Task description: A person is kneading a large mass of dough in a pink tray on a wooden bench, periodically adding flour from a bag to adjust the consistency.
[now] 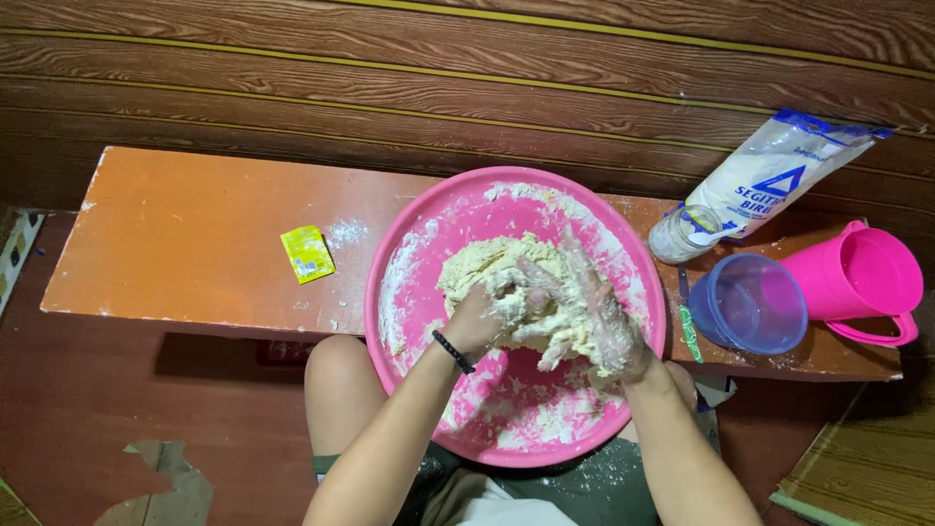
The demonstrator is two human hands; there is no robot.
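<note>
Both hands (541, 317) in dough (497, 268)

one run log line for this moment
left hand: in dough | right hand: in dough, floury | pink basin: on orange bench

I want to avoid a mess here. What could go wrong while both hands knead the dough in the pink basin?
1. The pink basin sticks out past the front edge of the orange bench, toward the person's knees; hard pressing might tip it.
2. The left hand and right hand are coated in sticky dough, so anything they touch could get smeared.
3. The flour bag leans open beside the basin and might spill.
</note>
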